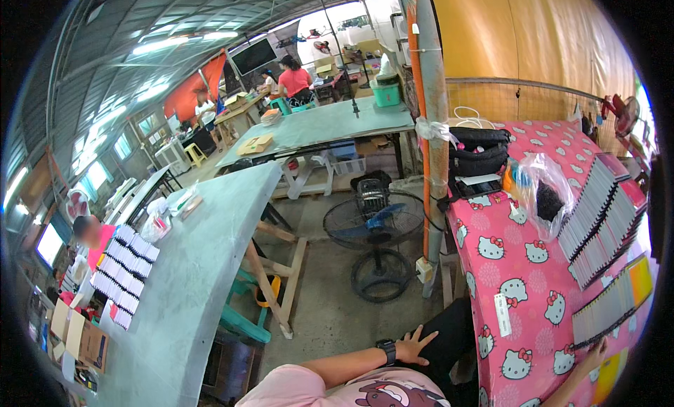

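Left hand [417, 348]: palm down, fingers spread on the dark trouser leg [453, 337], holding nothing; black watch [386, 351] at the wrist. Right hand [594, 358]: at the lower edge of the near book row [612, 303], low at the right; fingers small and partly hidden, so cannot tell whether they grip or only touch. Row lies on the pink cloth [539, 282], spiral edges toward the person, a yellow cover at its right end. Yellow book [609, 377] just below, partly cut off by the rim. Beyond the near row, longer book rows [588, 217] lie side by side. Clear bag [542, 196] with dark contents just left of these; black bag [477, 154] farther back, near the pole [437, 217]. White strip [503, 314] flat on the cloth, left of the near row. Floor fan [375, 224] stands between this table and the grey-green table [210, 266], which bears more book stacks [125, 275].
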Action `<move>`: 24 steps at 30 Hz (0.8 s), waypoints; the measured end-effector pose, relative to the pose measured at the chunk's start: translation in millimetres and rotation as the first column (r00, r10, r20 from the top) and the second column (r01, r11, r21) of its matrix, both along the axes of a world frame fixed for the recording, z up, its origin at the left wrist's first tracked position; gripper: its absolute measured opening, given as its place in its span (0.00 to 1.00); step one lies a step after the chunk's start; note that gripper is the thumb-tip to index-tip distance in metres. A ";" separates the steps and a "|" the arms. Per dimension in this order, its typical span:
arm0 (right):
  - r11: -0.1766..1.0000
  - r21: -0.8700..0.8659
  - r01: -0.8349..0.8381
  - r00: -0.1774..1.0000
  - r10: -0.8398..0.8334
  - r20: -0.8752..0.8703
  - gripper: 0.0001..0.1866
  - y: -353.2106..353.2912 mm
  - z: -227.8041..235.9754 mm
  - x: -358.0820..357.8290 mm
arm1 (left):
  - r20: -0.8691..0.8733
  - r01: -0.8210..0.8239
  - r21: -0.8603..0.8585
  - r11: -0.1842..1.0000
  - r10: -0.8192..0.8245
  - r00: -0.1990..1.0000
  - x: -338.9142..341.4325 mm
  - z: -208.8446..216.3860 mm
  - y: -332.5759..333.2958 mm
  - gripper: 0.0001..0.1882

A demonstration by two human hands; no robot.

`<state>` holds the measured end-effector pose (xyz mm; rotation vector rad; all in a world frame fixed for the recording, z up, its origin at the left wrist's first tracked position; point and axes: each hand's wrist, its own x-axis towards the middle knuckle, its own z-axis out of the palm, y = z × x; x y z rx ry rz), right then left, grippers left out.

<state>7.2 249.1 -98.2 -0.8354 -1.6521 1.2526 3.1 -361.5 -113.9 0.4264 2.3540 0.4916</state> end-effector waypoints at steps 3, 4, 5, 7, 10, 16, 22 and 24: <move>0.997 0.065 -0.030 0.999 0.028 0.042 0.22 21.4 -13.4 4.5 | 0.012 0.002 -0.009 1.000 -0.002 1.000 -3.0 3.7 3.1 0.52; 0.995 0.091 -0.041 0.998 0.038 0.045 0.22 24.9 -15.5 6.7 | 0.017 0.003 -0.012 1.000 -0.003 1.000 -3.8 5.3 4.4 0.52; 0.997 0.068 -0.035 0.997 0.030 0.075 0.21 28.3 -16.4 9.4 | 0.013 0.005 -0.008 1.000 -0.005 1.000 -4.6 5.5 5.4 0.52; 0.999 0.011 -0.049 0.989 0.047 0.140 0.21 7.6 -2.2 5.6 | 0.011 -0.020 -0.014 1.000 0.021 1.000 -0.2 3.7 1.3 0.52; 0.995 0.044 -0.091 0.989 0.085 0.119 0.21 3.6 3.9 9.5 | -0.003 -0.022 -0.023 0.999 0.022 1.000 0.3 2.3 1.1 0.52; 0.995 0.061 -0.081 0.996 0.082 -0.027 0.20 23.7 -12.0 8.1 | -0.034 -0.023 -0.002 1.000 0.023 0.999 -0.3 0.3 2.0 0.52; 1.000 0.013 -0.011 1.000 0.011 -0.011 0.21 1.7 7.2 8.6 | -0.044 -0.022 0.001 1.000 0.022 0.999 1.7 3.5 0.7 0.52; 1.000 0.015 -0.011 0.998 0.012 -0.057 0.19 2.2 6.4 7.7 | -0.062 -0.030 -0.015 0.999 0.029 0.998 2.4 3.7 1.6 0.51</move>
